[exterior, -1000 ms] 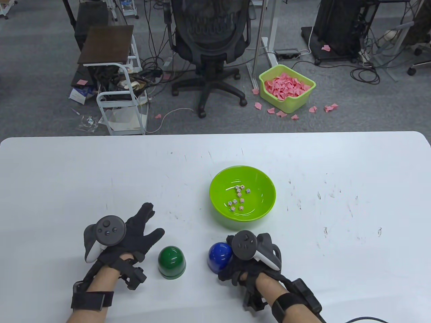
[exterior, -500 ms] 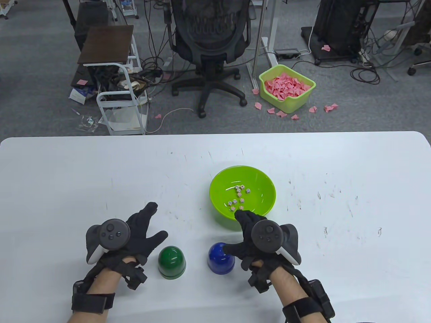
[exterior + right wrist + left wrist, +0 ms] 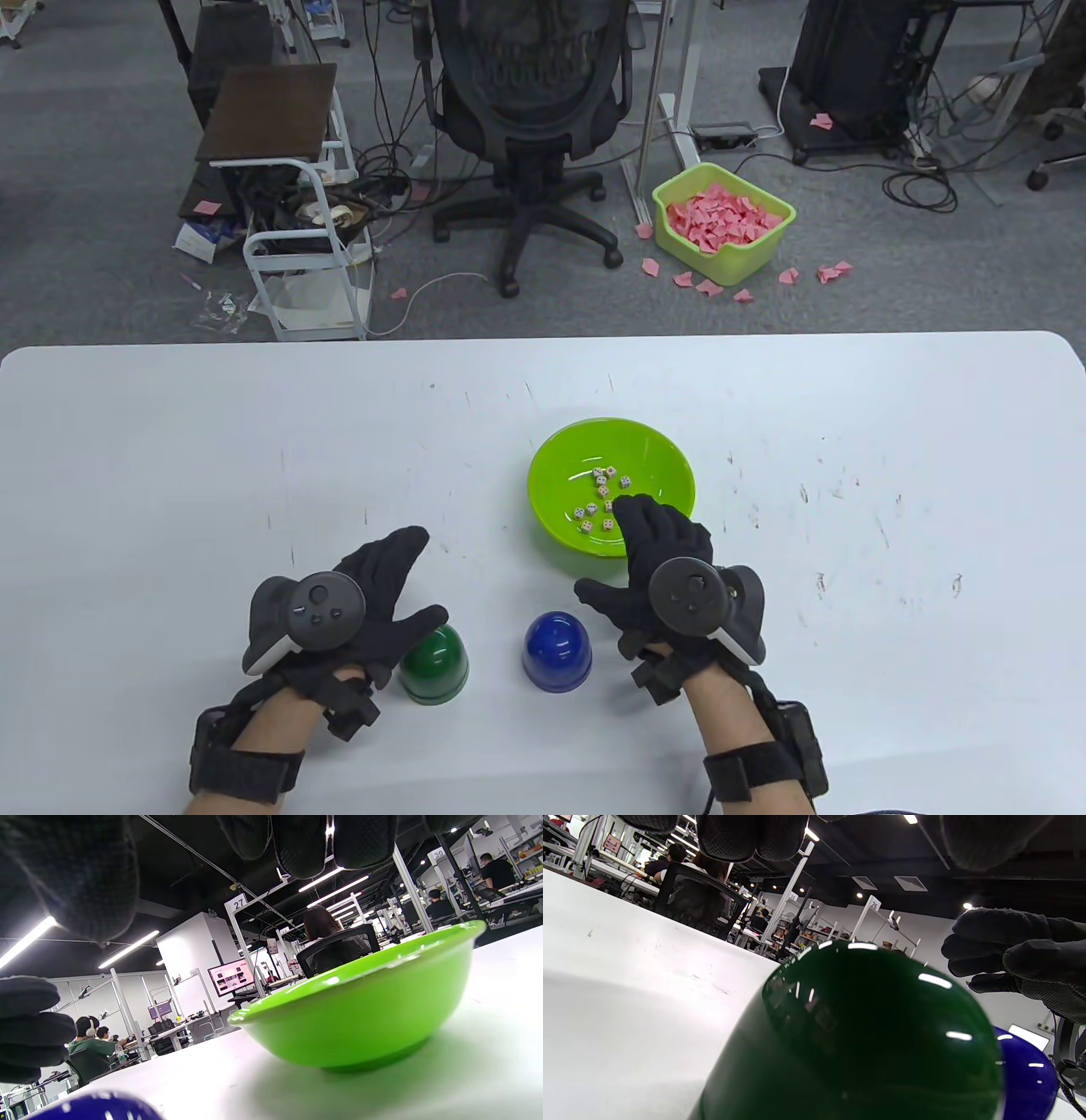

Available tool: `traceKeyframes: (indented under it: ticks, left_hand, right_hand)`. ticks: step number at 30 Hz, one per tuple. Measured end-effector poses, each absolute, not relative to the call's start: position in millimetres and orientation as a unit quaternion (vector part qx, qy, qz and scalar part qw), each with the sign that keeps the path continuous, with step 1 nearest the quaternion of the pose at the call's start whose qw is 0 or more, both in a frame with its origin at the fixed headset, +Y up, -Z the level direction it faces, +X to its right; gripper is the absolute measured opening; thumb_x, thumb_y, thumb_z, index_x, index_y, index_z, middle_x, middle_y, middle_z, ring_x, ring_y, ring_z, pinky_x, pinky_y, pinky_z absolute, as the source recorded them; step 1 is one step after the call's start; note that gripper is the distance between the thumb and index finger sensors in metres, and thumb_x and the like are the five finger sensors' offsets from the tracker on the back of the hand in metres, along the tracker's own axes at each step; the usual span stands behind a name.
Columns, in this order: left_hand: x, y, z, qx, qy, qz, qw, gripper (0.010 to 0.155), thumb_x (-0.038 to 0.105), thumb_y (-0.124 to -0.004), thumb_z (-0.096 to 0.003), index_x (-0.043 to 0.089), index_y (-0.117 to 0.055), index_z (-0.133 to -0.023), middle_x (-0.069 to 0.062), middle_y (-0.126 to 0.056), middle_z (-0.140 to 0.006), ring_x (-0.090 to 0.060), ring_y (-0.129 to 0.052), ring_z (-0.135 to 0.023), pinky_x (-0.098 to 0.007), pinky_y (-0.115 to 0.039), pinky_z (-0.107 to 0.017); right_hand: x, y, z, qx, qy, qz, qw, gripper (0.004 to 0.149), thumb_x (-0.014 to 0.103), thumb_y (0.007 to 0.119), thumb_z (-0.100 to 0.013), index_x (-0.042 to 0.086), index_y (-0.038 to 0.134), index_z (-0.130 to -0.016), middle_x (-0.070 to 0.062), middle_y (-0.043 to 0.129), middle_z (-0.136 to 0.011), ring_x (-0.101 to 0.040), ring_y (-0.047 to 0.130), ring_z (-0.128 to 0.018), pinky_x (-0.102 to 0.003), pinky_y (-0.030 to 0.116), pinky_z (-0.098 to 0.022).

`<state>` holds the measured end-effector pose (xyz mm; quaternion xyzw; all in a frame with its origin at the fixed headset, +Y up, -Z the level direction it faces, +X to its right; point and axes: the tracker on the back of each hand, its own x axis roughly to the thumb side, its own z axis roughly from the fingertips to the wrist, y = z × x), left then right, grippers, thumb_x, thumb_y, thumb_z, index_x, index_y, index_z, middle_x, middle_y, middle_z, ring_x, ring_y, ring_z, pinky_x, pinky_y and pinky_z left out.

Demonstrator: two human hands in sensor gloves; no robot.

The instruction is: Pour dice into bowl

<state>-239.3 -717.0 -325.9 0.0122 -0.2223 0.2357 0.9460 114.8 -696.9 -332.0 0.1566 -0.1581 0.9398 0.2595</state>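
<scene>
A lime green bowl (image 3: 560, 463) sits mid-table with several small dice (image 3: 601, 501) in it; its side fills the right wrist view (image 3: 365, 1010). A green dice cup (image 3: 439, 664) and a blue dice cup (image 3: 556, 651) stand mouth-down near the front edge. The green cup looms in the left wrist view (image 3: 865, 1043) with the blue one (image 3: 1026, 1069) behind it. My left hand (image 3: 386, 594) is open, its thumb over the green cup's left side. My right hand (image 3: 653, 552) is open and empty, fingers over the bowl's near rim, right of the blue cup.
The white table (image 3: 170, 458) is scuffed. Beyond its far edge stand an office chair (image 3: 526, 110), a small white cart (image 3: 297, 221) and a green bin of pink paper (image 3: 721, 221) on the floor.
My right hand let go of the blue cup, opened, and moved up and right toward the bowl. My left hand shifted right, its thumb now over the green cup.
</scene>
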Motion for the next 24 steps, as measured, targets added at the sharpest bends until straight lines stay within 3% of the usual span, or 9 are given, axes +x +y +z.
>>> traceKeyframes:
  ticks: [14,24]
  left_hand:
    - [-235,-722,-326,0.006,-0.228,0.209,0.951,0.089,0.068,-0.072,-0.0445,0.029,-0.030,-0.113,-0.013,-0.051,-0.117,-0.042,-0.059,-0.106,-0.068,-0.050,-0.077]
    - [-234,-725,-326,-0.002,-0.229,0.205,0.952,0.089,0.068,-0.072,-0.0444,0.029,-0.031,-0.113,-0.013,-0.053,-0.117,-0.042,-0.061,-0.105,-0.068,-0.052,-0.077]
  right_hand:
    - [103,-702,-319,0.205,-0.157,0.943,0.212,0.100,0.056,0.091,-0.038,0.007,0.041,-0.110,-0.030,0.050,-0.113,-0.062,0.054,-0.093,-0.082,0.044,-0.062]
    - [107,-703,-319,0.198,-0.153,0.942,0.225,0.099,0.056,0.090,-0.039,0.007,0.040,-0.110,-0.030,0.051,-0.112,-0.062,0.056,-0.092,-0.082,0.045,-0.062]
